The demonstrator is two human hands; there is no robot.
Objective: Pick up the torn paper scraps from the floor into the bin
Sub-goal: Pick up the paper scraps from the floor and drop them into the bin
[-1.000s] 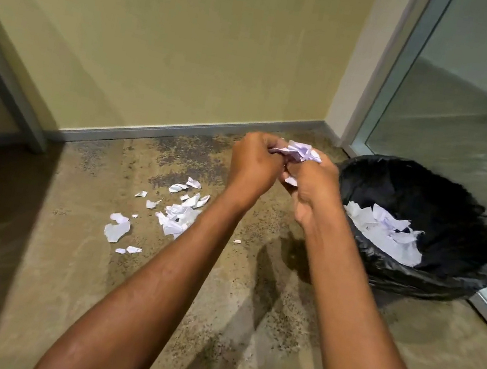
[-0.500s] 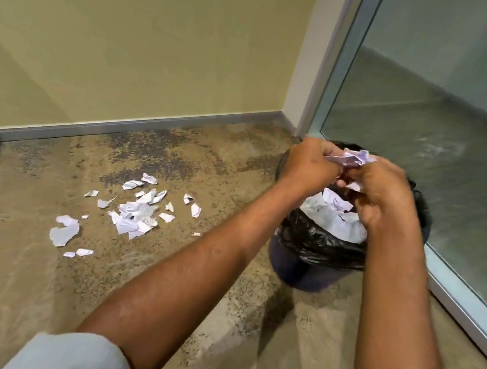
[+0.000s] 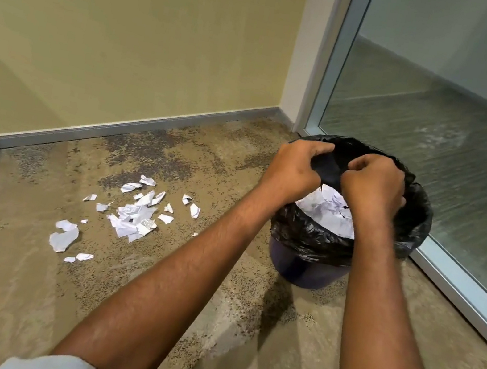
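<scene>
The wad of scraps that both hands were carrying half a second ago is gone from between them, and the hands have come down over the mouth of the bin [image 3: 419, 215]. A heap of white paper [image 3: 328, 214] lies inside its black liner.

The left hand [image 3: 295, 169] hangs over the bin's left rim with its fingers curled, and nothing shows between them. The right hand [image 3: 375, 186] is balled into a fist above the middle of the opening. Its palm faces down and away, so I cannot tell whether a last piece is inside it.

The bin stands in the far right corner of the floor [image 3: 5, 289], where the yellow wall [image 3: 132, 34] meets the glass panel [image 3: 442, 121]. The torn paper scraps [image 3: 135, 219] not yet gathered lie on the open floor to the left of the bin, near the wall's skirting but clear of it. They lie to the left of both hands and lower down.

The litter is longer than it is wide. It runs from one large piece [image 3: 63, 238] at the near left, through the dense clump, to a few strays [image 3: 194, 210] nearest the bin.

The left hand is the nearer one, so I would judge the next reach to be a swing leftward and down. That reach would meet the bin-side strays first and the big piece last.
</scene>
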